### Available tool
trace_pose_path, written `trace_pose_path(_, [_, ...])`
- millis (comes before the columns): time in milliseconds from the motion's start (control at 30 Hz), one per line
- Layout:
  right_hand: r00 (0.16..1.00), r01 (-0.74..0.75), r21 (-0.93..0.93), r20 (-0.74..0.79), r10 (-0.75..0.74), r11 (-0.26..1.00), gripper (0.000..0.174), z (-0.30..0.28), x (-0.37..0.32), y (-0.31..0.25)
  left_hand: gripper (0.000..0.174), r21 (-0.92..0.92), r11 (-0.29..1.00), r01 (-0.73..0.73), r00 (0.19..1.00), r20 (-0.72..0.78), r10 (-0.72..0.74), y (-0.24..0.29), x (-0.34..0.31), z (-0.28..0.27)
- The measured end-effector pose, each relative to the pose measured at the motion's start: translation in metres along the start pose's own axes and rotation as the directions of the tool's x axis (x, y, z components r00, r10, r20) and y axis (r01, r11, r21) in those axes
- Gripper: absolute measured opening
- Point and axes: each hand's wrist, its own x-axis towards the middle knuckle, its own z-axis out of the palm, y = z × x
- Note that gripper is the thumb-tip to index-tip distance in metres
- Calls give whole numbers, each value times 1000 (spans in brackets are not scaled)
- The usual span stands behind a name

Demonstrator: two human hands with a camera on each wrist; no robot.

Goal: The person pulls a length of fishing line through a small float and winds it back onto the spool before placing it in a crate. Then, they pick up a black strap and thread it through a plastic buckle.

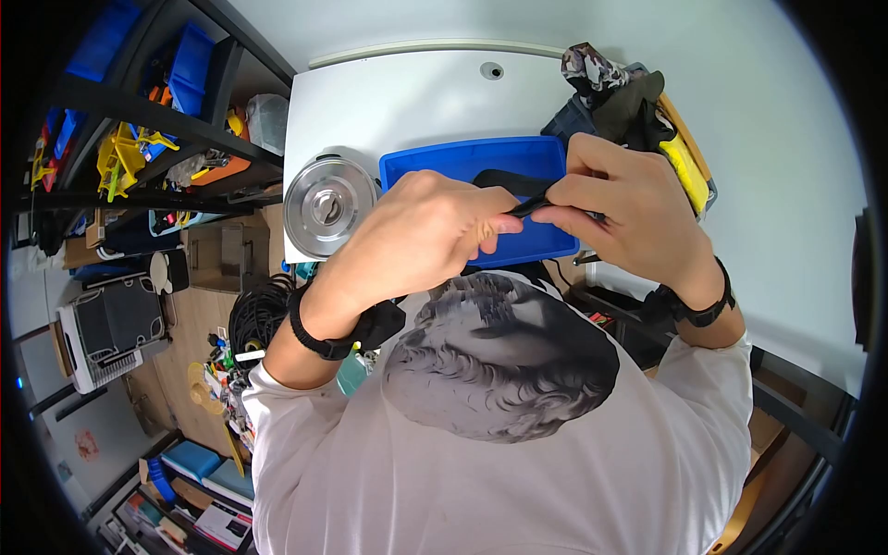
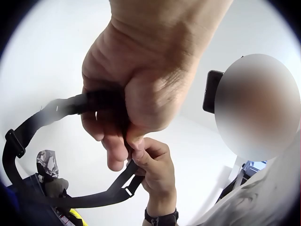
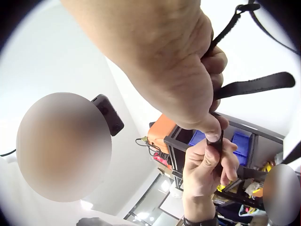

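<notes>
Over the blue bin (image 1: 425,159), both hands are brought close together on a black strap (image 1: 504,181). My left hand (image 1: 421,227) pinches it between thumb and fingers. Facing it, my right hand (image 1: 638,208) pinches the same strap a short way along, thumb and index finger almost meeting the left fingertips. In the left wrist view the strap (image 2: 89,202) hangs in a wide loop, with a black slider (image 2: 15,143) on its far side and a small ring or slider (image 2: 129,191) near the right hand. A loose strap end (image 3: 263,85) sticks out past the right hand in the right wrist view.
A steel pot with a lid (image 1: 329,205) stands left of the bin on the white table (image 1: 388,92). At the back right, a crate (image 1: 569,120) holds dark and camouflage cloth items and something yellow (image 1: 684,176). Shelves with blue bins (image 1: 190,69) line the left side.
</notes>
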Motion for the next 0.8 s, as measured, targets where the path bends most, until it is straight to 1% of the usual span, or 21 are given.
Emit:
trace_pose_path(67, [1000,1,-12,6,-1,1000,20,2,0,1,11,-23,1000,-8,1000,-21,8,3,2,-1])
trace_pose_path(133, [1000,1,-12,-9,-1,1000,18,4,-1,1,17,51,990,131,978,156,-137,12,6,-8])
trace_pose_path(167, [1000,2,-11,-8,-2,1000,18,4,0,-1,17,50,990,132,978,155,-139,13,7,-7])
trace_pose_path(233, [999,23,-62,44,-21,998,21,6,2,-4,25,234,970,58,977,188,-104,14,10,-4])
trace_pose_path(267, [999,24,-63,43,-22,998,21,8,2,-4,25,236,970,58,977,187,-103,11,10,-2])
trace_pose_path(333, [998,42,-79,58,-38,996,21,13,0,-2,28,161,986,49,982,173,-77,1,8,4])
trace_pose_path(367, [998,42,-80,56,-38,996,21,12,1,-2,28,162,986,47,982,173,-75,2,8,2])
trace_pose_path(433, [994,-53,33,96,50,998,26,7,3,-4,21,-12,998,62,971,231,-57,4,8,0])
trace_pose_path(467, [994,-54,32,96,51,998,26,7,3,-4,21,-13,998,61,971,232,-56,2,6,3])
trace_pose_path(533, [973,-173,121,174,151,978,34,6,-1,-2,17,-87,996,6,974,225,14,-3,3,11])
trace_pose_path(567, [973,-175,118,174,153,977,34,6,-2,1,17,-89,996,4,974,226,16,-2,4,10])
trace_pose_path(633, [975,-140,233,201,93,962,33,6,-5,8,18,-153,980,124,939,337,-66,5,7,2])
trace_pose_path(667, [975,-145,229,201,99,963,33,2,-6,10,18,-157,980,119,939,339,-59,4,5,1])
trace_pose_path(733, [931,-255,202,316,183,946,34,-6,-9,14,18,-242,951,191,945,308,-112,2,1,-3])
trace_pose_path(767, [929,-261,197,317,190,945,34,-6,-12,16,18,-247,951,187,945,311,-105,1,0,-3])
trace_pose_path(800, [941,-262,245,279,191,933,34,-5,-15,18,20,-232,952,199,939,325,-117,1,-1,-4])
